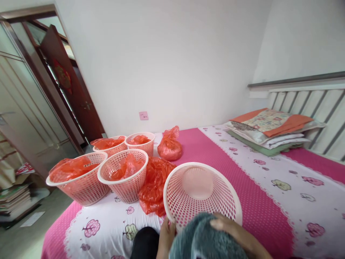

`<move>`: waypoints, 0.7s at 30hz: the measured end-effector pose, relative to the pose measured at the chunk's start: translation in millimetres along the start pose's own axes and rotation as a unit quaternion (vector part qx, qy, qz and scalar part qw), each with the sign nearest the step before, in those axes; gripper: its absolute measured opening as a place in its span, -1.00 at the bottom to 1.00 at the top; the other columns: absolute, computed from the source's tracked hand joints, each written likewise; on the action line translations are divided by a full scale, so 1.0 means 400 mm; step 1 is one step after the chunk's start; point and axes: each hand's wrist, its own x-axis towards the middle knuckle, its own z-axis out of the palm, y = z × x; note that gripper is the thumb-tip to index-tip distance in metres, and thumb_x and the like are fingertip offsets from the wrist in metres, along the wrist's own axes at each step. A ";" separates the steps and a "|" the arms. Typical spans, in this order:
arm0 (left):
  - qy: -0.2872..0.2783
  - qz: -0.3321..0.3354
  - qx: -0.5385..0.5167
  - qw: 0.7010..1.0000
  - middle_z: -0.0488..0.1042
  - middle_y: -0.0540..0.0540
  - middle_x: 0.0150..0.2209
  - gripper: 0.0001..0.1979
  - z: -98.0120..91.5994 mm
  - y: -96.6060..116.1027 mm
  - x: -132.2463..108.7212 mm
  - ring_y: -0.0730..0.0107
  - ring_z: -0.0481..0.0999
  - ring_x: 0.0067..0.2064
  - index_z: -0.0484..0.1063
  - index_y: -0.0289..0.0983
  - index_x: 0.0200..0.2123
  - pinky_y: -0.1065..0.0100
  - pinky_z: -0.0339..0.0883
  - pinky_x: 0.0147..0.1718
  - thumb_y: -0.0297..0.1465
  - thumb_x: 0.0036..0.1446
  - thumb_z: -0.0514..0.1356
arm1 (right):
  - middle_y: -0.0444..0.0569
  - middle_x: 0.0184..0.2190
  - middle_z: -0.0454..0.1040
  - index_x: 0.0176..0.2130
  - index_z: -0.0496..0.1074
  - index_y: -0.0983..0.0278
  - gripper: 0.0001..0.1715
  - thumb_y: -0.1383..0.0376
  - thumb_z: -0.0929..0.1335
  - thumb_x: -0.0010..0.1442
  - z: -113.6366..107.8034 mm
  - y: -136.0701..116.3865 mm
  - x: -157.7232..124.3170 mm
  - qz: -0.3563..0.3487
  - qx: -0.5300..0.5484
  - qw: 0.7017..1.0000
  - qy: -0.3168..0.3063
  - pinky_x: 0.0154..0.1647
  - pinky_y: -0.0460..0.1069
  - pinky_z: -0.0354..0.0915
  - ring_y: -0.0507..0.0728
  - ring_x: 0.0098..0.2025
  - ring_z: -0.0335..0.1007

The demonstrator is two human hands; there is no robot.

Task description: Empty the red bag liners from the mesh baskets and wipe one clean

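Note:
A pink plastic laundry basket [201, 207] with a white rim lies tipped on the bed, its open mouth facing me. My left hand [167, 230] is closed on the near left part of its rim, thumb and fingers pinching the edge. Just in front of the mouth is a fuzzy grey-green plush piece [205, 239], whose kind I cannot make out. My right hand [231, 230] is closed over the right side of this piece; some of its fingers are hidden. A crumpled red plastic bag [155, 187] lies against the basket's left side.
Several pink baskets holding red plastic bags stand to the left, the nearest basket [129, 187] among them. A tied red bag [170, 145] sits near the wall. Folded bedding [275, 124] is stacked by the headboard [320, 115]. The bed's edge [58, 223] drops off at left.

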 end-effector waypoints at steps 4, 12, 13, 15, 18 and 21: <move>-0.021 -0.013 0.002 1.000 0.66 -0.04 -0.35 -0.19 0.006 0.024 -0.020 0.29 0.60 -0.42 0.33 -0.20 0.10 0.34 0.41 -0.50 0.13 -0.08 0.45 | 0.12 -0.13 0.65 -0.14 0.56 0.28 -0.37 -0.21 0.32 0.28 -0.017 -0.062 0.052 -0.149 -0.197 0.954 0.168 0.13 0.16 0.37 0.35 0.03 0.55; -0.097 -0.067 0.039 0.992 0.63 -0.09 -0.21 -0.34 0.047 -0.018 -0.047 0.28 0.64 -0.32 0.17 -0.27 0.20 0.27 0.54 -0.37 -0.10 0.16 0.29 | 0.35 0.35 0.33 0.34 0.34 0.33 -0.30 0.19 0.38 0.28 -0.038 -0.065 0.331 0.021 -0.654 0.716 0.243 0.26 0.39 0.29 0.52 0.35 0.31; -0.096 -0.060 0.046 0.993 0.61 -0.08 -0.22 -0.37 0.047 -0.021 -0.046 0.29 0.63 -0.32 0.17 -0.28 0.19 0.28 0.52 -0.39 -0.13 0.17 0.28 | 0.34 0.38 0.30 0.38 0.31 0.30 -0.25 0.21 0.40 0.26 -0.046 -0.048 0.364 0.034 -0.652 0.722 0.230 0.26 0.42 0.28 0.53 0.36 0.29; -0.091 -0.051 0.051 0.993 0.57 -0.02 -0.28 -0.42 0.044 -0.025 -0.041 0.34 0.59 -0.34 0.19 -0.27 0.16 0.33 0.47 -0.42 -0.15 0.18 0.26 | 0.30 0.42 0.27 0.40 0.30 0.23 -0.21 0.22 0.42 0.25 -0.065 -0.001 0.413 0.063 -0.652 0.729 0.200 0.28 0.46 0.27 0.51 0.38 0.28; -0.081 -0.045 0.042 0.995 0.50 0.07 -0.36 -0.42 0.037 -0.034 -0.027 0.41 0.51 -0.41 0.20 -0.27 0.13 0.38 0.39 -0.48 -0.15 0.15 0.28 | 0.25 0.42 0.29 0.37 0.35 0.18 -0.31 0.20 0.39 0.30 -0.088 0.080 0.445 0.086 -0.653 0.732 0.175 0.30 0.44 0.26 0.48 0.42 0.24; -0.061 -0.045 0.036 0.996 0.45 0.12 -0.42 -0.34 0.038 -0.038 -0.020 0.42 0.46 -0.46 0.22 -0.28 0.11 0.38 0.36 -0.55 -0.12 0.04 0.33 | 0.26 0.40 0.33 0.31 0.41 0.27 -0.44 0.26 0.30 0.38 -0.099 0.140 0.449 0.080 -0.663 0.724 0.175 0.32 0.31 0.27 0.43 0.44 0.20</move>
